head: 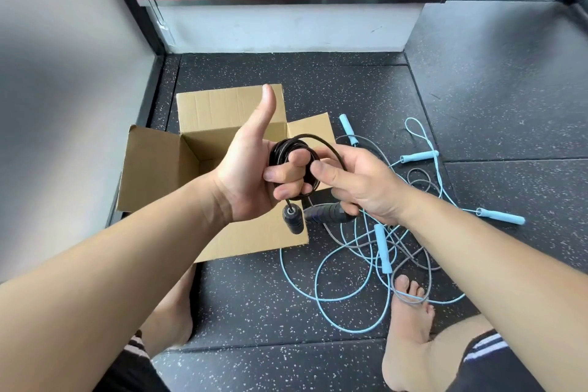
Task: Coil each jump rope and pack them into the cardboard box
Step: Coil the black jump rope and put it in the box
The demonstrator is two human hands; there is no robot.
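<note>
Black jump rope (291, 149): coiled tight round fingers of L hand (251, 175), held in mid-air above near-right flap of cardboard box (152, 162); one loose loop arcs off coil top across to R hand (359, 181).
L hand: fingers curled thru coil, gripping it; thumb straight up, off the cord.
R hand: thumb + index pinch cord at coil's right edge, just beside L fingertips; lower fingers wrap 2nd black handle (331, 214).
Hands rel.: together, both on same rope.
1st black handle (292, 222): hangs on short cord just under L hand, end cap toward cam.
2nd black handle: roughly horiz under R palm, partly hidden.
Cardboard box: on floor, flaps open outward; inside mostly hidden behind L hand + forearm.
Blue jump ropes (381, 248): uncoiled tangle on floor right of box, under/behind R hand; four blue handles seen, spread apart.
Grey cord (409, 298): mixed into tangle; one loop lies across toes of R foot (410, 328).
R foot: bare, at tangle's near edge.
L foot (171, 312): bare, near side of box, partly behind L forearm.
Floor mat (254, 296): black rubber, white-speckled.
</note>
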